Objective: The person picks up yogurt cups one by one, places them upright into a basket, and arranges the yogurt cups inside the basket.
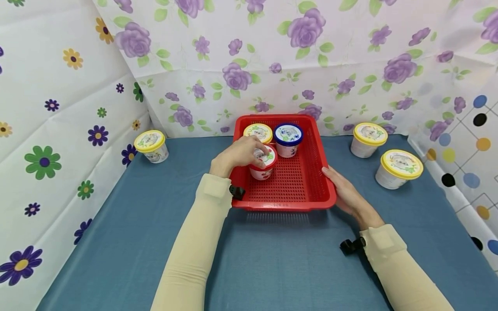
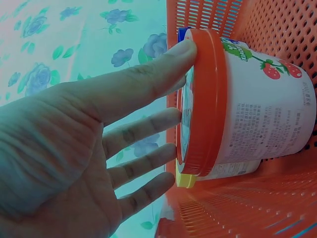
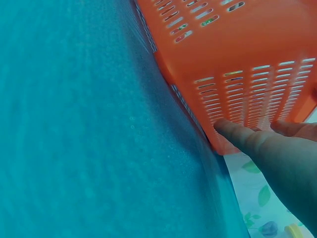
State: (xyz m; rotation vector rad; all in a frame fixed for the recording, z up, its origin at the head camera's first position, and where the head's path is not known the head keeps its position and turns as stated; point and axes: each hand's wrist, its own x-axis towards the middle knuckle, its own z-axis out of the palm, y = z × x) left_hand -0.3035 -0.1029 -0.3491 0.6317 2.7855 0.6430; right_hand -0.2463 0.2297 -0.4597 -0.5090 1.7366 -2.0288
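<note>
We find the left hand (image 1: 242, 152) over the red-lidded tub (image 1: 261, 174), its thumb and fingers loosely extended at the lid, spread wide rather than closed. That tub stands in the red basket (image 1: 285, 185), toward the left wall, nearer than the yellow-lidded tub (image 1: 257, 131) and the blue-lidded tub (image 1: 288, 134). We record the right hand (image 1: 347, 191) at the basket's right side, straight fingers touching the outer wall. Outside, we note one left-hand tub (image 1: 151, 147) and two right-hand tubs (image 1: 399, 169), all yellow-lidded, on the blue cloth (image 1: 280, 259).
</note>
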